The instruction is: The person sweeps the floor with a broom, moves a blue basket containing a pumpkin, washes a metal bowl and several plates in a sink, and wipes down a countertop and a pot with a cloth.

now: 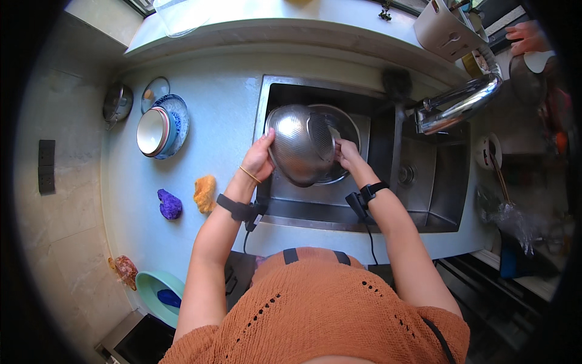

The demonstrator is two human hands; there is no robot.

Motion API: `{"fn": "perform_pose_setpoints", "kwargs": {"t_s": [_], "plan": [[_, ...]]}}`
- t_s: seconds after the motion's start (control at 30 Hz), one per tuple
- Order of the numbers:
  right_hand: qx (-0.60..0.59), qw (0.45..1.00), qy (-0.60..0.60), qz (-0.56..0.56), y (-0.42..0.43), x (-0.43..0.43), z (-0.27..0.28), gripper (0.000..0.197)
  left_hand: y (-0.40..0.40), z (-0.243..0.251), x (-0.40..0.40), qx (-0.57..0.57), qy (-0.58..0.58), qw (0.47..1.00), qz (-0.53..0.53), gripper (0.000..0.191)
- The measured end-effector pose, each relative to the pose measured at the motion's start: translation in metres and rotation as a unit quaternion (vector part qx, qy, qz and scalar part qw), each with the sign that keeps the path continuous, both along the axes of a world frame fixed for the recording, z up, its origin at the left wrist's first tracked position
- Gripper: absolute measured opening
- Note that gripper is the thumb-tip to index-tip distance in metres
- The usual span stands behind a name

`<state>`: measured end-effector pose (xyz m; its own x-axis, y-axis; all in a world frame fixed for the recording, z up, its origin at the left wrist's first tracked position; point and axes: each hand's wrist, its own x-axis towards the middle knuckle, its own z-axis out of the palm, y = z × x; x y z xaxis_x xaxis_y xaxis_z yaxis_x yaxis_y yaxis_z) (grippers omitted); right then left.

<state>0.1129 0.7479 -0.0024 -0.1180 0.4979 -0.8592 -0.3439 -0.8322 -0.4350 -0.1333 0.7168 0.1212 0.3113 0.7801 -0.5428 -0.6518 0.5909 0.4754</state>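
My left hand [262, 158] grips the left rim of a perforated stainless steel colander [295, 145], which is tilted on its side over the sink's left basin [291, 200]. At the colander's right side is my right hand [348, 154], its fingers partly hidden behind the rim; something pale shows beside them. Beneath and behind the colander, a round metal bowl [352, 120] rests in the basin. An orange cloth [205, 194] and a purple cloth [170, 204] lie on the counter to the left.
Stacked bowls [152, 132], a glass lid [157, 86] and a metal pot [118, 102] stand at the back left. A chrome faucet [464, 107] reaches over the right basin [418, 159]. A green tub [159, 277] sits at the lower left, a white caddy [443, 34] on the ledge.
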Motion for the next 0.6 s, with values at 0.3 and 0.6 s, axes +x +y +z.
{"fn": "perform_pose_setpoints", "kwargs": {"t_s": [0.3,0.6], "plan": [[0.118,0.839,0.477,-0.235,-0.006,0.022,-0.033,0.032,-0.004,0.015,0.024,0.016,0.049,0.998,-0.030,0.024],[0.613,0.668,-0.332,0.260,0.000,-0.064,0.140,0.041,0.002,0.011,0.057,0.053,0.072,0.991,-0.097,0.017]]}}
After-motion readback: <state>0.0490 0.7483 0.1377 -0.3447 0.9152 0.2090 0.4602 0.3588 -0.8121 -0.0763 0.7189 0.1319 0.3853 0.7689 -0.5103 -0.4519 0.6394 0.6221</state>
